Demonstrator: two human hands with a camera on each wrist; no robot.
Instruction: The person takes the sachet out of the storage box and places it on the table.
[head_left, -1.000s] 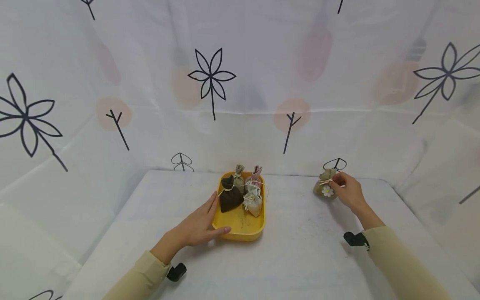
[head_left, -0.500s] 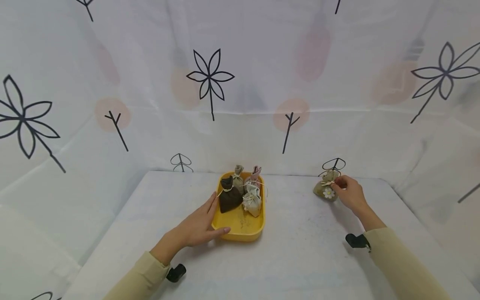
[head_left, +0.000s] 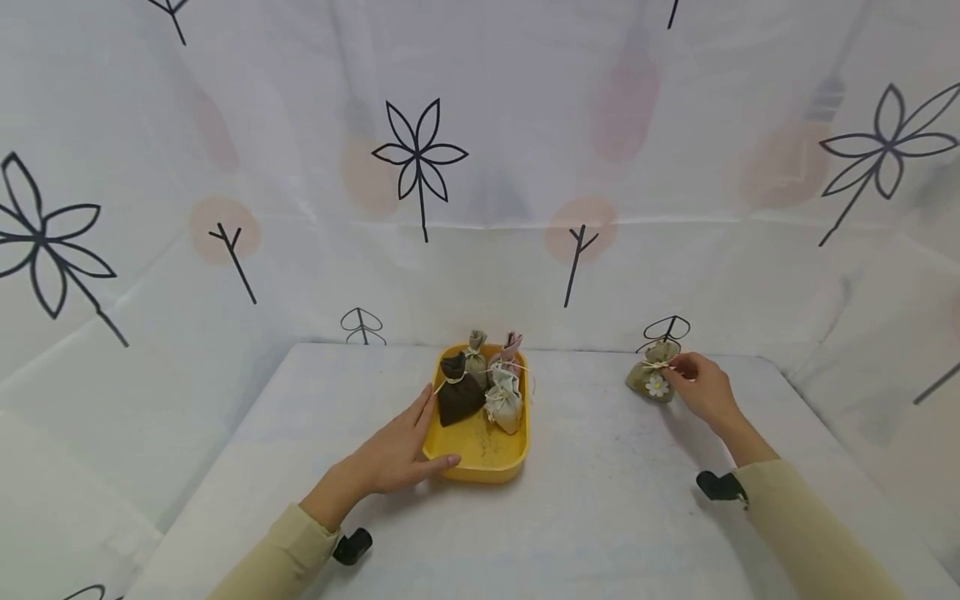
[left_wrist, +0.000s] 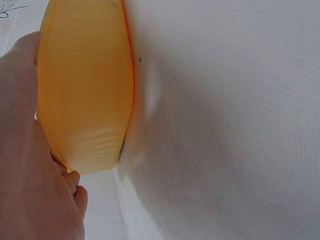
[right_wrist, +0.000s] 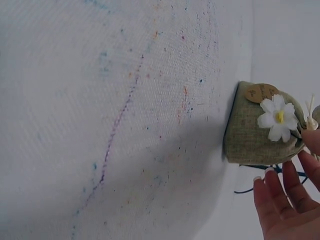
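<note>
In the head view my left hand [head_left: 393, 450] rests on a yellow tray [head_left: 480, 477], fingers straight along its left side and thumb over the front rim. The left wrist view shows that hand against the tray's outer wall [left_wrist: 87, 90]. My right hand [head_left: 703, 387] pinches the tied neck of an olive-green drawstring pouch [head_left: 643, 380] at the table's far right. This pouch sits on the table and tilts slightly. A white fabric flower [right_wrist: 277, 118] and a small brown tag [right_wrist: 261, 92] decorate it in the right wrist view.
Inside the tray's back half stand a dark brown pouch [head_left: 461, 402], a cream pouch [head_left: 505, 407], a beige pouch [head_left: 476, 363] and a pink pouch [head_left: 508, 354]. A white cloth backdrop [head_left: 495, 275] with printed flowers rises behind the table [head_left: 585, 517].
The green pouch's top has leaned slightly to the right, with my right hand moving a little with it. My left hand and the tray stay in place.
</note>
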